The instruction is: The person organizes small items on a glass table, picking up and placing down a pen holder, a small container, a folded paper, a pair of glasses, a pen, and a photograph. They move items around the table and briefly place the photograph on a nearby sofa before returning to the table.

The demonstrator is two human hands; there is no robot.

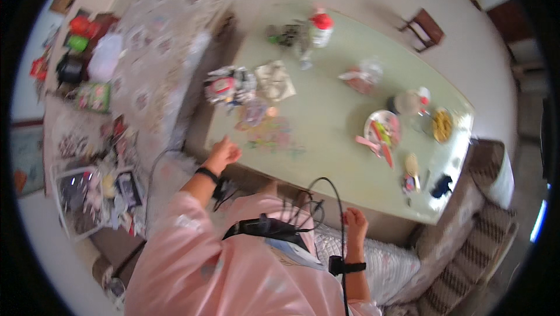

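Observation:
My left hand [225, 153] is at the near left edge of a pale green table [323, 141], fingers partly curled and blurred. Nearest to it on the tabletop are small scattered colourful pieces [275, 136] and a clear bag [253, 112]. Beyond these are a bundle of patterned cloth or packaging [229, 85] and a crumpled beige sheet or bag [275, 80]. My right hand [355, 220] hangs low in front of the table's near edge, beside a black cable [340, 202]. Its fingers look curled, and no object shows in it.
Right on the table are a plate [393, 122] with a knife, a bowl of yellow food [442, 126], a hairbrush [411, 165] and a plastic bag [363, 75]. A red-capped bottle [322, 31] stands at the back. Sofas [463, 246] flank the table; a stool [423, 29] stands beyond.

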